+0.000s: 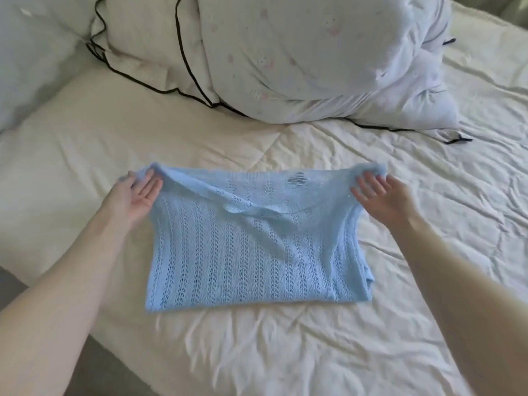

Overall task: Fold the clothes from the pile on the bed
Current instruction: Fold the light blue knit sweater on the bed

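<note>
A light blue open-knit sweater (251, 247) lies on the cream bed cover (285, 352), its near part folded flat and its far edge lifted. My left hand (134, 195) pinches the far left corner of that edge, fingers straight and palm facing inward. At the far right corner my right hand (380, 195) pinches the fabric the same way. The lifted edge sags between the two hands. A small hole shows in the knit near the far right.
A bundled white duvet (328, 61) and a cream pillow with black piping (148, 41) lie at the head of the bed. A pale pillow (31, 52) sits at the far left. The bed's left edge drops to grey floor (17, 284).
</note>
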`<action>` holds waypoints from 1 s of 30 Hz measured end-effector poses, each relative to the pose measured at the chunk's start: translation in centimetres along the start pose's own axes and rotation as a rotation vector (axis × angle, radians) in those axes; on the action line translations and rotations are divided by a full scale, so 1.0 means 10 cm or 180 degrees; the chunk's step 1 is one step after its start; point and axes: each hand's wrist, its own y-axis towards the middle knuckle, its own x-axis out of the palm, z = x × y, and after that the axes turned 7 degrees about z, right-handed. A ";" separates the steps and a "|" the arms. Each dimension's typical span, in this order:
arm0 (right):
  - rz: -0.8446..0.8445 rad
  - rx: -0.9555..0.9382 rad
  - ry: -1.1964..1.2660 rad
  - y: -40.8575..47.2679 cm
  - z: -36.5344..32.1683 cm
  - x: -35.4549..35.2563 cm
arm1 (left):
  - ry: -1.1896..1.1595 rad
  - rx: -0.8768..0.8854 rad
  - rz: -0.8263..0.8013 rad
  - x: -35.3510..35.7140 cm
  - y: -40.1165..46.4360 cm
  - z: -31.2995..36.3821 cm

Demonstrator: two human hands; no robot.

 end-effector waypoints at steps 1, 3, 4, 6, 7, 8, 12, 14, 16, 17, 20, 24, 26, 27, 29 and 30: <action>0.0021 -0.0112 -0.0146 0.07 0.05 0.01 | 0.0313 0.0116 -0.0091 0.02 0.09 -0.08; 0.0333 -0.0644 -0.1069 0.14 0.25 -0.07 | 0.1416 0.0660 -0.0014 -0.05 0.16 -0.32; 0.0569 -0.1091 -0.1820 0.12 0.41 -0.18 | 0.2097 0.1111 0.0102 -0.15 0.15 -0.47; 0.0699 -0.2086 -0.3250 0.02 0.76 -0.46 | 0.3412 0.2056 -0.0064 -0.41 0.06 -0.78; 0.0446 -0.2524 -0.3829 -0.05 0.93 -0.60 | 0.3911 0.2524 -0.0392 -0.52 -0.01 -0.91; 0.0070 -0.2970 -0.4394 -0.11 1.09 -0.72 | 0.4401 0.2961 -0.0813 -0.62 -0.07 -1.04; -0.1750 -0.3431 -0.6553 -0.05 1.45 -0.98 | 0.6223 0.3326 -0.1934 -0.84 -0.06 -1.32; -0.1797 -0.3114 -0.7167 0.13 1.39 -0.98 | 0.6614 0.2999 -0.1555 -0.89 0.11 -1.30; -0.1466 -0.3107 -0.7346 0.29 1.28 -0.94 | 0.6747 0.2966 -0.1133 -0.89 0.30 -1.20; -0.1262 -0.3108 -0.7174 0.32 1.23 -0.89 | 0.6782 0.3026 -0.1020 -0.84 0.34 -1.14; -0.0726 -0.3317 -0.6314 0.32 1.17 -0.61 | 0.6532 0.3746 -0.0993 -0.60 0.31 -1.04; -0.0629 -0.3980 -0.6742 0.46 1.08 -0.13 | 0.6605 0.4286 -0.1335 -0.21 0.31 -1.09; -0.1025 -0.4052 -0.7144 0.54 1.04 0.07 | 0.6820 0.4358 -0.1633 -0.04 0.35 -1.16; -0.1261 -0.4019 -0.7279 0.58 1.05 0.14 | 0.6894 0.4413 -0.1697 0.03 0.39 -1.19; -0.1614 -0.4015 -0.7373 0.65 1.07 0.21 | 0.6848 0.4540 -0.1677 0.13 0.47 -1.19; -0.1725 -0.4062 -0.7292 0.69 1.08 0.23 | 0.6756 0.4606 -0.1694 0.17 0.52 -1.18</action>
